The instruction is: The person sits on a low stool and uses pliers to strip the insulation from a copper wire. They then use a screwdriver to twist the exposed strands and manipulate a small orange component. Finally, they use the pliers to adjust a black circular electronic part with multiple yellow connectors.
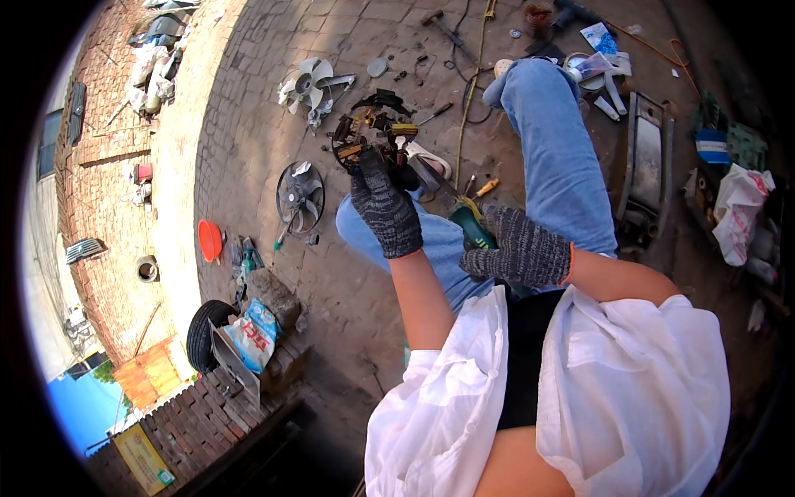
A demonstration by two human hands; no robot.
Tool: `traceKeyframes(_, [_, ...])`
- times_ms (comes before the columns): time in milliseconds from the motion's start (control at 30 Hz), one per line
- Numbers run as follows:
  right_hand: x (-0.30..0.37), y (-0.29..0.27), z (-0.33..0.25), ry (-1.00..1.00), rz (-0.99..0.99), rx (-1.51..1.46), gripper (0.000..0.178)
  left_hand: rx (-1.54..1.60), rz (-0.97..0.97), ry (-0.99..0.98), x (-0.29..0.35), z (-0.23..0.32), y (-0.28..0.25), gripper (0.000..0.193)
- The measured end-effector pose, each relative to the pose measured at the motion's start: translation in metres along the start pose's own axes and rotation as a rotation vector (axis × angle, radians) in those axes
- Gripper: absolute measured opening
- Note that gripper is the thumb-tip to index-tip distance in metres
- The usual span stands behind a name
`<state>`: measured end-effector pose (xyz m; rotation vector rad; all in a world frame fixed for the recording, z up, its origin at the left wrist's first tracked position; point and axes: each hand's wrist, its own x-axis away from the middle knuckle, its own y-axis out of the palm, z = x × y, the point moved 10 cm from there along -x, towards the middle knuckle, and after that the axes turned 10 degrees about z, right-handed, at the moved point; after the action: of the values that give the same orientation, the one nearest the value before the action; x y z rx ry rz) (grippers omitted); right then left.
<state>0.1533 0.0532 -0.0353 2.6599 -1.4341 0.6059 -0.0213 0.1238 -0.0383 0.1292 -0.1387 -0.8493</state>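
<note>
My left hand (385, 211), in a dark grey knitted glove, is closed on the near side of a dark, roughly round machine part (373, 128). Yellow and brown pieces show around its frame; its exact kind is unclear. My right hand (526, 248), gloved the same way with an orange cuff, wraps round a green-handled tool (470, 222). A flat grey blade runs from that handle up toward the machine part; I cannot tell if the two touch. A screwdriver (436, 113) lies just beyond the part, and a yellow-handled tool (489, 187) lies between my legs.
Left of the part lie a grey fan (310, 87) and a black-ringed fan (300, 199). A red bowl (209, 240) and a tyre (207, 335) sit farther left. A hammer (447, 35) and cable (468, 91) lie ahead. A long metal housing (644, 157) stands right of my leg (551, 124).
</note>
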Motion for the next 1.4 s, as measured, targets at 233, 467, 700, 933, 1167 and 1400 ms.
traceKeyframes(233, [-0.001, -0.014, -0.024, -0.016, -0.072, -0.385, 0.046, 0.163, -0.065, -0.220, -0.033, 0.000, -0.036, 0.034])
traceKeyframes(467, [-0.014, -0.016, -0.011, -0.111, 0.116, 0.270, 0.075, -0.222, 0.012, 0.072, -0.006, 0.035, -0.012, 0.033])
traceKeyframes(700, [-0.020, -0.005, -0.015, -0.155, 0.112, 0.337, 0.072, -0.399, -0.019, 0.292, 0.011, 0.063, 0.004, 0.025])
traceKeyframes(933, [-0.022, 0.002, -0.008, -0.134, 0.032, 0.159, 0.067, -0.367, -0.077, 0.235, 0.009, 0.052, 0.008, 0.026])
traceKeyframes(1167, [-0.012, 0.010, -0.020, -0.199, 0.018, 0.112, 0.054, -0.181, -0.105, 0.164, 0.009, 0.042, 0.011, 0.035])
traceKeyframes(1400, [0.010, 0.036, -0.014, 0.140, -0.414, -0.830, 0.043, -0.016, -0.099, -0.132, 0.008, 0.021, 0.009, 0.042])
